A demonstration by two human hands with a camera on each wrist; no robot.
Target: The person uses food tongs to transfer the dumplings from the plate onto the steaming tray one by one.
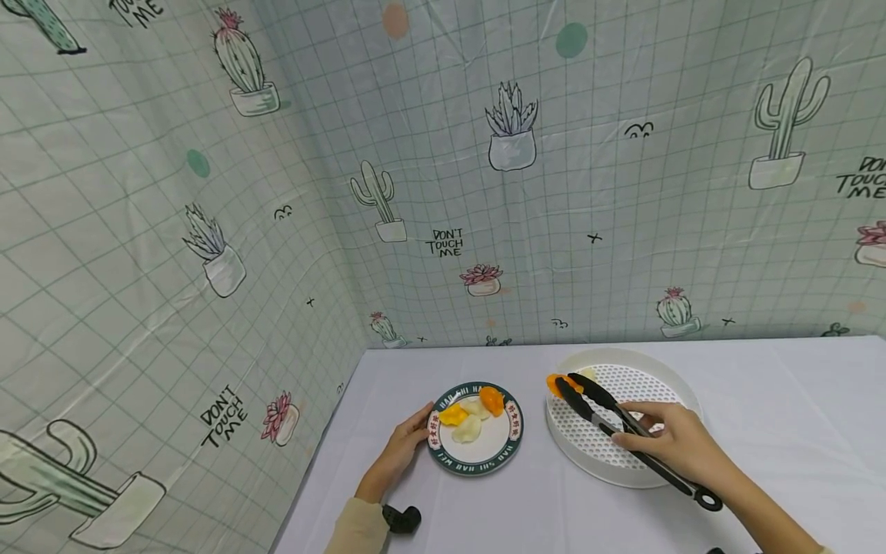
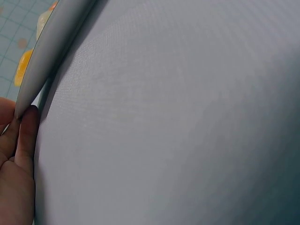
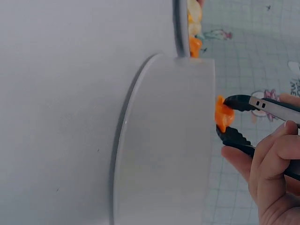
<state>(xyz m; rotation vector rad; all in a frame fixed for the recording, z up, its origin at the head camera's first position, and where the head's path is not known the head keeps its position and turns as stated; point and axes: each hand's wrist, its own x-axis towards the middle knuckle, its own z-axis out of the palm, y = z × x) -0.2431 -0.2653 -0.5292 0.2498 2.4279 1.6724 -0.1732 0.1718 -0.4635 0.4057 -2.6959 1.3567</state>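
Note:
My right hand [image 1: 664, 442] grips black tongs [image 1: 623, 423], and their tips pinch an orange dumpling [image 1: 556, 382] above the left rim of a round white perforated tray [image 1: 623, 469]. The right wrist view shows the tongs [image 3: 243, 140], the orange dumpling [image 3: 223, 115], my curled fingers [image 3: 276, 173] and the tray's wall [image 3: 164, 150]. A pale dumpling [image 1: 587, 373] lies at the tray's far edge. My left hand [image 1: 404, 446] touches the left rim of a green-bordered plate [image 1: 477, 464] carrying a yellow [image 1: 453, 415], an orange [image 1: 492, 400] and white dumplings [image 1: 467, 429]. In the left wrist view my fingers [image 2: 18, 154] meet the plate's rim [image 2: 42, 65].
The white tablecloth [image 1: 796, 400] covers the table. A cactus-print sheet [image 1: 484, 192] forms walls behind and to the left. The table's left edge runs close beside my left arm. A black wrist strap [image 1: 401, 519] sits on my left wrist.

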